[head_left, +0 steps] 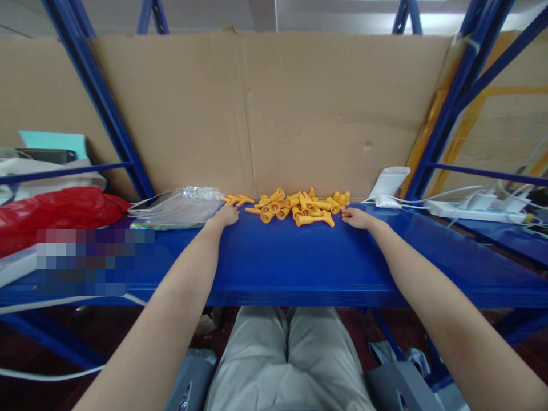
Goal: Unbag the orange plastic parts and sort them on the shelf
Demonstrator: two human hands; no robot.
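Note:
A loose pile of orange-yellow plastic pieces (pixel 280 208) lies on the blue shelf top against the cardboard. Several are hollow, tube-shaped parts with open round ends; one long piece (pixel 314 220) with a forked end lies at the front. Thin branched yellow pieces (pixel 237 200) lie at the left end of the pile. My left hand (pixel 226 216) rests flat just in front of these, beside a clear plastic bag. To the right of the pile, my right hand (pixel 357 218) rests on the shelf with its fingers apart, pointing inward. Neither hand visibly holds anything.
A clear plastic bag (pixel 180 208) and a red bag (pixel 72 214) lie on the left. At right are a white packet (pixel 389 182), white cables and a power strip (pixel 475 211). A cardboard sheet (pixel 299 114) and blue posts (pixel 462 97) close off the back.

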